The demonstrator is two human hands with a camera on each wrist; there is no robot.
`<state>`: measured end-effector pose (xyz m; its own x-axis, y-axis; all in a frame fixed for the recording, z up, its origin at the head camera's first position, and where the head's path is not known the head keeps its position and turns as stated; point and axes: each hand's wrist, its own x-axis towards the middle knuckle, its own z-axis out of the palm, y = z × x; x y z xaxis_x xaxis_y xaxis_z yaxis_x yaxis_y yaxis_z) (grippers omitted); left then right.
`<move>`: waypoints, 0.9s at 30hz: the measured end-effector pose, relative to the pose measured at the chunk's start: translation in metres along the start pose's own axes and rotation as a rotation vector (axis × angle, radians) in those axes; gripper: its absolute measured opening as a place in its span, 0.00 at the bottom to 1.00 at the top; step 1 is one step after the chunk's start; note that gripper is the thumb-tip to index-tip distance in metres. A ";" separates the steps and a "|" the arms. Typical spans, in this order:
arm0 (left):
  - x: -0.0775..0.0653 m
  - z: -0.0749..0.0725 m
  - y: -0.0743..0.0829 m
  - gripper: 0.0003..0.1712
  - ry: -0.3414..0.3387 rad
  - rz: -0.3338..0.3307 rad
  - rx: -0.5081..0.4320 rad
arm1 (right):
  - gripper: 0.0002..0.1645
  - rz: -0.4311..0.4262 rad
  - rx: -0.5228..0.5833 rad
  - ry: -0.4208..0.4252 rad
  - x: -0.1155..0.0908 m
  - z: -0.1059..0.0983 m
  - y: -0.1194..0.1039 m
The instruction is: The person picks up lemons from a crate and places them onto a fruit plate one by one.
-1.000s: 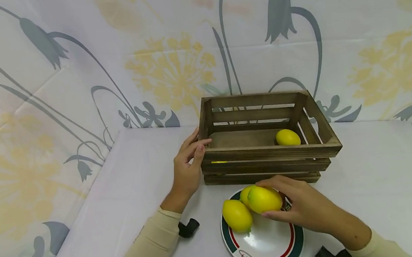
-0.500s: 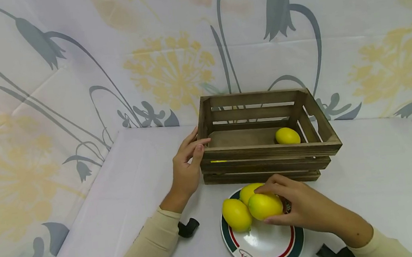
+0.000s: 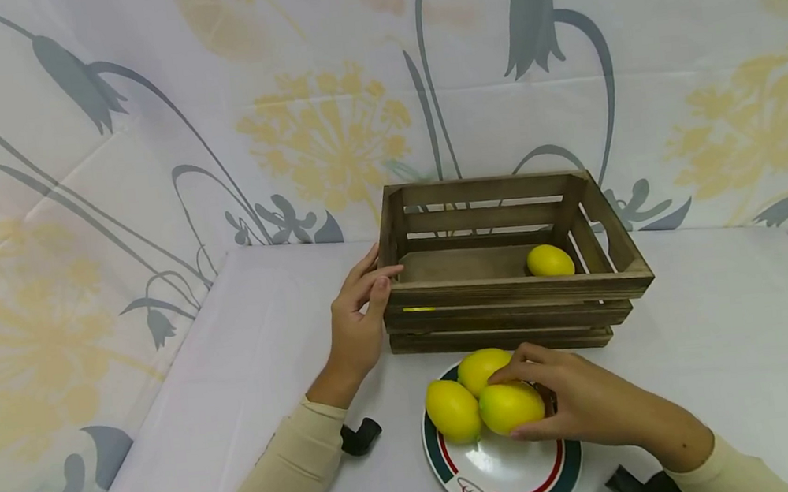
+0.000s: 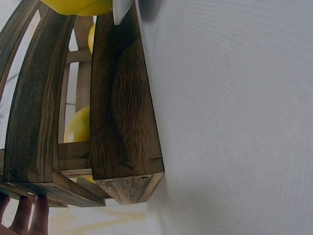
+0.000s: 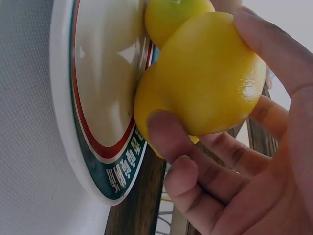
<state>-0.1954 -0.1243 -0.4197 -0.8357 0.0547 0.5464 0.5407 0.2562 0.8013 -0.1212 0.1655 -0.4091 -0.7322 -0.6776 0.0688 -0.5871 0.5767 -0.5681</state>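
My right hand (image 3: 580,398) grips a lemon (image 3: 512,407) between thumb and fingers, low over the round plate (image 3: 522,467). Two more lemons lie on that plate: one to the left (image 3: 453,411), one behind (image 3: 484,370). In the right wrist view, the held lemon (image 5: 210,73) overlaps one of them. My left hand (image 3: 358,321) rests against the left end of the slatted wooden crate (image 3: 508,317), its fingers fairly straight and one over the rim. Inside the crate a lemon (image 3: 550,260) sits at the right; a yellow sliver shows through the front slats at left.
The crate stands right behind the plate on a white-covered table (image 3: 731,340). A flower-printed cloth (image 3: 332,125) hangs at the back. Black objects, perhaps parts of the wrist gear, show beside the left sleeve (image 3: 361,437) and by the right wrist (image 3: 638,488).
The right hand has lowered the lemon slightly toward the plate, uncovering more of the lemon behind. The left hand and crate stay put.
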 end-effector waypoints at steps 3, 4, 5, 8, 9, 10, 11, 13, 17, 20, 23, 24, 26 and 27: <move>0.000 0.000 0.000 0.16 0.002 0.002 -0.001 | 0.29 0.009 -0.004 -0.026 -0.001 0.000 0.000; 0.000 0.000 0.000 0.16 0.002 0.002 -0.001 | 0.29 0.012 -0.007 -0.032 -0.001 0.000 0.000; 0.000 0.000 0.000 0.16 0.003 0.002 -0.001 | 0.29 0.014 -0.009 -0.037 -0.001 -0.001 0.001; 0.000 0.000 -0.001 0.16 0.004 0.003 -0.002 | 0.29 0.020 -0.016 -0.049 -0.002 -0.002 0.000; 0.000 0.001 -0.001 0.16 0.005 0.004 -0.001 | 0.29 0.021 -0.017 -0.053 -0.002 -0.002 0.000; 0.000 0.001 -0.001 0.16 0.005 0.005 -0.003 | 0.29 0.021 -0.019 -0.057 -0.002 -0.002 0.000; 0.000 0.001 -0.001 0.16 0.006 0.007 -0.005 | 0.29 0.022 -0.019 -0.062 -0.002 -0.003 0.000; 0.000 0.001 -0.001 0.16 0.004 0.010 -0.007 | 0.29 0.026 -0.020 -0.071 -0.002 -0.004 0.000; 0.001 0.001 0.000 0.16 0.000 0.014 -0.008 | 0.30 0.034 -0.004 -0.090 -0.003 -0.006 0.001; 0.001 0.001 0.000 0.16 0.001 0.017 -0.005 | 0.30 0.034 0.017 -0.103 -0.003 -0.006 0.002; 0.001 0.001 0.000 0.16 0.002 0.017 -0.001 | 0.30 0.040 0.032 -0.120 -0.002 -0.004 0.004; 0.000 0.000 0.000 0.16 0.002 0.015 0.002 | 0.30 0.044 0.031 -0.125 -0.002 -0.004 0.005; 0.000 0.000 0.000 0.16 0.002 0.012 0.003 | 0.31 0.052 0.026 -0.133 -0.002 -0.003 0.006; 0.000 0.000 0.000 0.16 0.002 0.009 0.006 | 0.31 0.054 0.020 -0.134 -0.001 -0.003 0.007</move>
<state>-0.1955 -0.1241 -0.4198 -0.8305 0.0549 0.5542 0.5477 0.2615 0.7948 -0.1252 0.1717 -0.4107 -0.7091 -0.7015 -0.0717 -0.5400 0.6056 -0.5846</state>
